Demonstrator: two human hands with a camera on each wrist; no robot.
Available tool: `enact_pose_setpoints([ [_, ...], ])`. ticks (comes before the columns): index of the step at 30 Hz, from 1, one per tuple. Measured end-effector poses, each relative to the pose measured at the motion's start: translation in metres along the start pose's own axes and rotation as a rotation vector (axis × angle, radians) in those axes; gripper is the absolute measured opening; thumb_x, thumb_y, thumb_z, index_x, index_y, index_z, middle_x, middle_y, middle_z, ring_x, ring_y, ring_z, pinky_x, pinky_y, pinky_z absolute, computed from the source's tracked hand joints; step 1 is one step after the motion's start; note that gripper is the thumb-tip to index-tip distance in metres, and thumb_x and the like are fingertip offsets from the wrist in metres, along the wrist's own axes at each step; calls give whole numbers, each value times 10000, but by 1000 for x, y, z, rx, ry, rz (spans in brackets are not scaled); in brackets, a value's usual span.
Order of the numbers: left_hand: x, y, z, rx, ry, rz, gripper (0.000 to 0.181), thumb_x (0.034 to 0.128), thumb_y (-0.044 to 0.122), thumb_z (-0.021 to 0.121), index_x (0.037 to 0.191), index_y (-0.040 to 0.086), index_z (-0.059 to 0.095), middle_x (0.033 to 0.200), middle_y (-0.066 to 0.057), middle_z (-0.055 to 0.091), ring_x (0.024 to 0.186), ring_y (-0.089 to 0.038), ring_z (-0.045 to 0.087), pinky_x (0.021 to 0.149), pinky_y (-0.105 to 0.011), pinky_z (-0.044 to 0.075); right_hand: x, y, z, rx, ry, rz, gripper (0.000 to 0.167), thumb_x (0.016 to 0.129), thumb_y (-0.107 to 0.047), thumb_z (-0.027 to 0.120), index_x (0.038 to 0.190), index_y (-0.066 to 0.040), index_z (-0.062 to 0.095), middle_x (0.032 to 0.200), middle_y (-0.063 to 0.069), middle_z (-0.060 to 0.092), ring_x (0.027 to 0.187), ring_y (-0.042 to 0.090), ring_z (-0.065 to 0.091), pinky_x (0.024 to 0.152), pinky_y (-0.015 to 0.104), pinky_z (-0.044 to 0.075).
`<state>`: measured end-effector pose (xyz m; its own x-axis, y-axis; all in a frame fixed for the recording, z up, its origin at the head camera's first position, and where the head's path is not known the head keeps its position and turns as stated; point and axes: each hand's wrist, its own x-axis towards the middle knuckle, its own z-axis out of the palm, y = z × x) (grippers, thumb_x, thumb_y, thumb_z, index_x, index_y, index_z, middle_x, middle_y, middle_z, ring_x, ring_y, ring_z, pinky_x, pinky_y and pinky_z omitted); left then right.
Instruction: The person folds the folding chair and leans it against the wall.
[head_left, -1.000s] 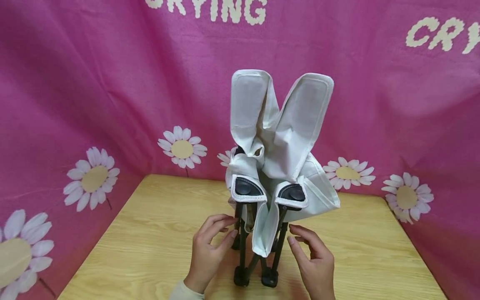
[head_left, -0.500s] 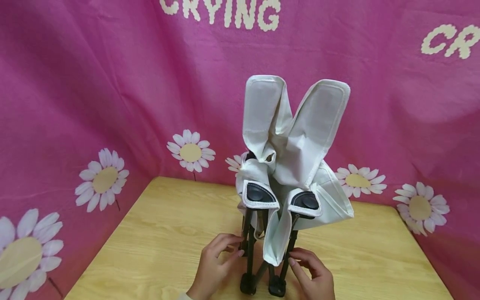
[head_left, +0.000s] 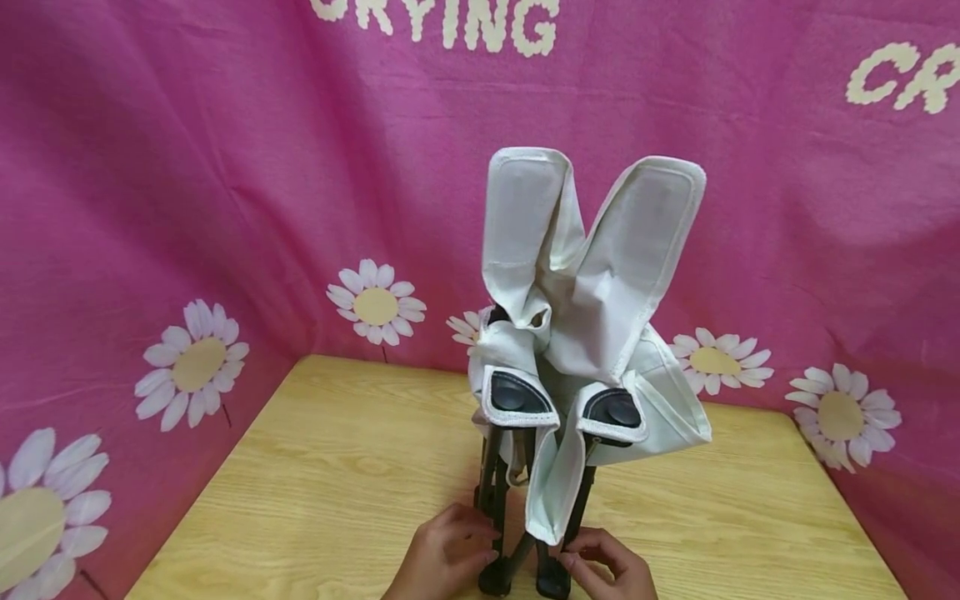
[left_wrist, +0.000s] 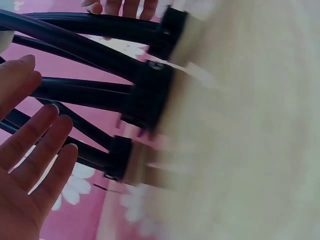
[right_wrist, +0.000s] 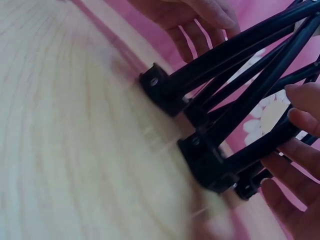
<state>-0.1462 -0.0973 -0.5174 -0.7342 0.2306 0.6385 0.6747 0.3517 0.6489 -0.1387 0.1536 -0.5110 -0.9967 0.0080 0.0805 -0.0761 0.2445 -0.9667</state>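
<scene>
Both hands are sitting lower than they were half a second ago, now reaching the bottom of the black legs (left_wrist: 75, 40), while the folding camp chair (head_left: 581, 308) is keeping nearly the same spot. I am seeing it standing upright and folded on the wood-patterned worktop (head_left: 337, 467), about midway between the left and right edges and well forward of the far edge. Its whitish fabric is bunching together above the legs, with two rounded flaps (head_left: 660, 225) pointing up and two black corner pockets (head_left: 517, 393) facing me.

I am holding the left hand (head_left: 446, 552) at the outside of the front left leg, just above its foot; from the left wrist its fingers (left_wrist: 42, 149) are spreading apart, loosely straight. I am keeping the right hand (head_left: 611, 567) at the opposite leg, thumb and forefinger close together beside the black plastic foot (right_wrist: 205, 162). From the right wrist its other fingers (right_wrist: 290, 172) are lying apart along the tube; I cannot tell how firmly either hand is touching.

Behind the worktop, a magenta cloth (head_left: 300, 167) is hanging with white daisies (head_left: 375, 306) and pale lettering (head_left: 442, 21) showing on it.
</scene>
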Motion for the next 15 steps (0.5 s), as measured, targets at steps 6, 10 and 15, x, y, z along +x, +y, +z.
enact_pose_setpoints([
  [6, -11, -8, 3, -47, -88, -87, 196, 780, 167, 811, 959, 161, 731, 1039, 28, 656, 920, -99, 634, 769, -256, 552, -3, 12, 1, 34, -51, 83, 252, 760, -87, 802, 901, -59, 595, 935, 101, 710, 825, 197, 695, 726, 306, 572],
  [10, -14, -12, 5, -30, -96, -77, 193, 787, 198, 807, 966, 182, 736, 1029, 52, 675, 941, -114, 629, 809, -294, 539, -4, 22, -1, 42, -90, 96, 284, 761, -124, 806, 932, -65, 587, 995, 97, 713, 894, 180, 687, 790, 262, 543],
  [15, -19, -14, 8, -84, -142, -143, 165, 827, 241, 774, 980, 188, 743, 1022, 56, 669, 951, -104, 613, 820, -290, 521, -7, 35, 1, 88, -88, -13, 244, 760, -81, 801, 905, -60, 606, 1005, 95, 718, 933, 192, 689, 812, 275, 547],
])
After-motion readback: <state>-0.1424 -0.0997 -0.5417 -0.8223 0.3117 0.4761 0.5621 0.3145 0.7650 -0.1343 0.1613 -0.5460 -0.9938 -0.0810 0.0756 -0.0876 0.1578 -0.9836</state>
